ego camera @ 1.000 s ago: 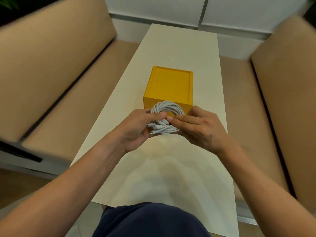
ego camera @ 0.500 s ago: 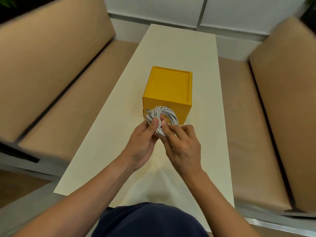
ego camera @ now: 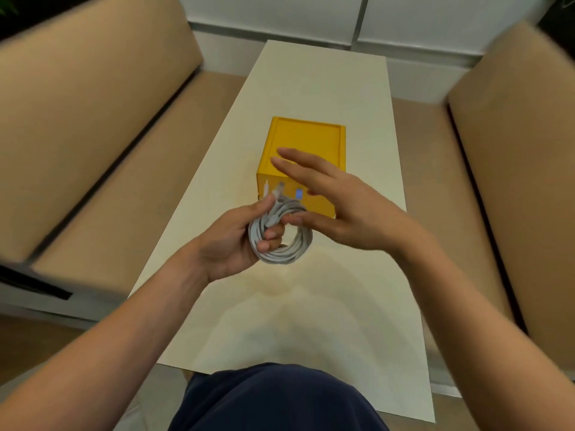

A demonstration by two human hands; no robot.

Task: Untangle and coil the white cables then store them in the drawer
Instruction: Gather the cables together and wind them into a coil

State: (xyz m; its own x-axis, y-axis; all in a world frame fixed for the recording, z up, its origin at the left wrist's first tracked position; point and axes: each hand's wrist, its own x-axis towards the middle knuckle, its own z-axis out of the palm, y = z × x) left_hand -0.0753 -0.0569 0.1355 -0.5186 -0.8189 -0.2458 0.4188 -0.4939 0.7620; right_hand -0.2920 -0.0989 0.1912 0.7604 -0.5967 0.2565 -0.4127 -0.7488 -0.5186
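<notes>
A coil of white cable hangs above the cream table, just in front of a yellow drawer box. My left hand grips the coil with its fingers curled through the loops, and plug ends stick up above the thumb. My right hand hovers to the right of the coil with its fingers stretched out over the box's front; its thumb lies by the coil's upper right side, and contact cannot be told. The drawer front shows a small blue mark, and the box appears closed.
The long cream table runs away from me between two tan benches, the left bench and the right bench. A white wall panel closes the far end. My dark-clothed lap is at the table's near edge.
My right hand let go of the coil and spread its fingers, rising over the box. The left hand now holds the coil alone and has drawn it nearer to me.
</notes>
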